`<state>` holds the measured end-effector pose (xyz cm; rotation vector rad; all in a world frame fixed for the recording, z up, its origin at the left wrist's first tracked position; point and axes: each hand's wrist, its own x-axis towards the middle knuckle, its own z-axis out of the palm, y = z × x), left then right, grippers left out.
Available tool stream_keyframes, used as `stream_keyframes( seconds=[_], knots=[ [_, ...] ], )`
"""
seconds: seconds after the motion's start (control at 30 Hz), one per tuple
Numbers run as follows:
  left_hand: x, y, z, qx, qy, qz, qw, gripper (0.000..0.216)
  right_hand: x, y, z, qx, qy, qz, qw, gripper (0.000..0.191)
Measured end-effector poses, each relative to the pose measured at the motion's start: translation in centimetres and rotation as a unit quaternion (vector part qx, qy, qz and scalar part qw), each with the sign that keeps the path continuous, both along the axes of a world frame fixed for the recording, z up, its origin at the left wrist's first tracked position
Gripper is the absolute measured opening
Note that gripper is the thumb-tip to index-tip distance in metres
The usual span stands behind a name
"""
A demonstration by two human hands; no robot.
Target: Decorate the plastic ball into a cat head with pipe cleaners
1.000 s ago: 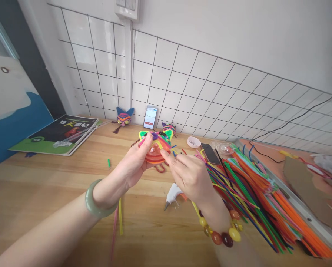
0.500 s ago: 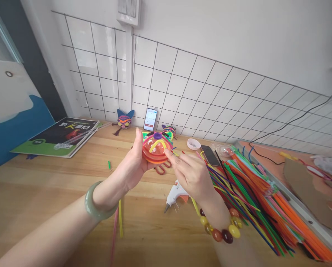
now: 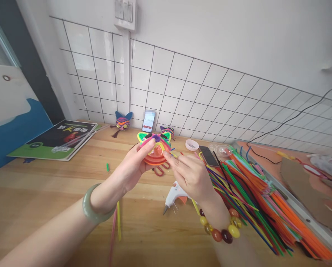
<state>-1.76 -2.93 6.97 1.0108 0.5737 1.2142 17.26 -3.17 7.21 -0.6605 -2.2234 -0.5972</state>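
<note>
Above the middle of the table I hold a small animal-face ornament (image 3: 154, 158) made of coloured pipe cleaners round a clear plastic dome, with green ears and a purple nose. My left hand (image 3: 136, 159) grips it from the left, thumb lying across the front near the nose. The fingertips of my right hand (image 3: 192, 170) pinch at its right edge, by a yellow pipe-cleaner strip; whether that strip is loose or fixed I cannot tell. Red-handled scissors (image 3: 162, 171) lie partly hidden behind the ornament. Beneath my right hand rests a white glue gun (image 3: 174, 193).
Bundles of pipe cleaners (image 3: 255, 193) cover the right side. A pink bowl (image 3: 192, 145) and a dark phone (image 3: 209, 156) lie behind them. A lit phone (image 3: 149, 121) leans on the wall between two finished animal faces, one blue-eared (image 3: 123, 121). Magazines (image 3: 57, 139) sit left.
My left thumb has come down from upright onto the front of the ornament. My right fingertips stay at its right edge. The view has shifted slightly.
</note>
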Motion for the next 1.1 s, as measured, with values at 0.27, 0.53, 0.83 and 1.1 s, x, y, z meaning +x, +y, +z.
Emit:
stream_keyframes(
  seconds=[0.27, 0.53, 0.83, 1.1],
  knots=[
    [0.07, -0.12, -0.03, -0.002, 0.008, 0.025, 1.0, 0.028, 0.09, -0.4, 0.33, -0.005, -0.023, -0.001, 1.0, 0.036],
    [0.35, -0.25, -0.1, -0.015, 0.011, 0.057, 0.998, 0.028, -0.12, -0.38, 0.36, -0.002, -0.016, 0.008, 1.0, 0.034],
    [0.16, -0.42, 0.09, -0.012, 0.0, 0.054, 0.998, 0.029, -0.4, -0.33, -0.17, -0.018, 0.038, 0.036, 0.998, 0.032],
    [0.16, -0.29, -0.14, -0.007, -0.008, 0.04, 0.999, 0.025, -0.48, -0.33, 0.16, 0.015, 0.024, 0.038, 0.999, 0.029]
  ],
)
